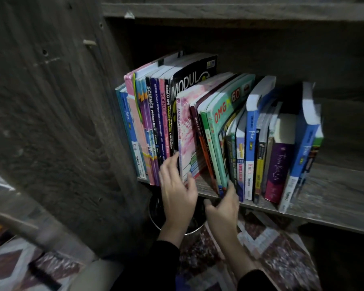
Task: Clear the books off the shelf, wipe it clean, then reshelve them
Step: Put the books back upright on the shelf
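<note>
Left hand (177,190): you are pinching the pink floral paperback book (187,131), thumb on its cover, fingers behind it. Right hand (223,206): its fingertips are touching the leaning green workbooks (215,143); grip cannot be told. Both are standing on the grey wooden shelf (328,194).
</note>
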`<act>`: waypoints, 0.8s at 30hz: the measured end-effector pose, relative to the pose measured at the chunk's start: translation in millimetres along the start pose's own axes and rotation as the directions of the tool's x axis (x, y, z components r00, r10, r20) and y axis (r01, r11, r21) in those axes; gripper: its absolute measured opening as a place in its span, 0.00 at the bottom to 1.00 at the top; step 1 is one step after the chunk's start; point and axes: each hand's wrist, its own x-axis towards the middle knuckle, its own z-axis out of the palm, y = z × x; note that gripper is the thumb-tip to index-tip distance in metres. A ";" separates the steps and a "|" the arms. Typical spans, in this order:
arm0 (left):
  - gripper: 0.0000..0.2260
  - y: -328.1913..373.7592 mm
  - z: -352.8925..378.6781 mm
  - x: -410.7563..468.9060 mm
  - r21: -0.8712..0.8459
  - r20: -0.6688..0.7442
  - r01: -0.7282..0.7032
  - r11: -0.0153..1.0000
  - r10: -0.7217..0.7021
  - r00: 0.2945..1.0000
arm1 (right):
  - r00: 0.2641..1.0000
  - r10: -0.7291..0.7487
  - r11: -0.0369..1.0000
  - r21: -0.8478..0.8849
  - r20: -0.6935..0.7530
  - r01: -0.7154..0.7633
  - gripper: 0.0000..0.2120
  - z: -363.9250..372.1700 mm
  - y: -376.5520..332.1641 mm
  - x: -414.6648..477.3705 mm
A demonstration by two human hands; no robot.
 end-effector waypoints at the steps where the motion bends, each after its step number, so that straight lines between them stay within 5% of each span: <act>1: 0.23 2.6 2.5 -2.8 -0.016 0.050 0.023 1.000 -0.022 0.999 | 0.999 0.019 0.999 -0.038 0.039 -0.017 0.40 4.2 -0.4 1.5; 9: 0.22 4.9 -4.6 12.2 -0.027 0.204 0.192 0.981 -0.182 0.962 | 0.974 -0.016 0.984 -0.170 0.225 0.055 0.36 35.4 -30.0 24.6; 12: 0.23 6.2 -12.0 13.1 -0.010 0.217 0.192 0.981 -0.185 0.959 | 0.964 -0.011 0.995 -0.095 0.264 0.037 0.35 18.9 -28.3 21.5; 14: 0.22 11.8 -15.9 12.6 -0.014 0.159 0.176 0.984 -0.172 0.972 | 0.980 -0.065 0.997 -0.036 0.190 0.073 0.28 8.5 -28.9 19.9; 16: 0.22 16.6 -21.1 16.1 -0.033 0.076 0.120 0.992 -0.117 0.990 | 0.965 -0.260 0.966 0.006 0.020 0.260 0.17 1.1 -38.4 13.9; 18: 0.20 20.8 -27.3 24.9 -0.044 -0.003 0.054 0.998 -0.054 0.999 | 0.864 -0.485 0.871 0.017 -0.133 0.491 0.12 -5.0 -59.0 10.1; 20: 0.20 25.3 -35.0 38.0 -0.032 -0.075 0.001 0.999 -0.003 0.997 | 0.680 -0.694 0.714 -0.106 -0.238 0.692 0.13 -12.6 -87.6 16.4; 22: 0.19 30.3 -43.6 51.1 -0.006 -0.125 -0.034 0.999 0.033 0.992 | 0.532 -0.828 0.560 -0.270 -0.177 0.783 0.21 -18.3 -117.1 32.1; 24: 0.19 34.4 -50.6 62.0 0.021 -0.127 -0.068 0.997 0.070 0.989 | 0.480 -0.877 0.433 -0.436 -0.002 0.789 0.27 -21.5 -137.6 47.2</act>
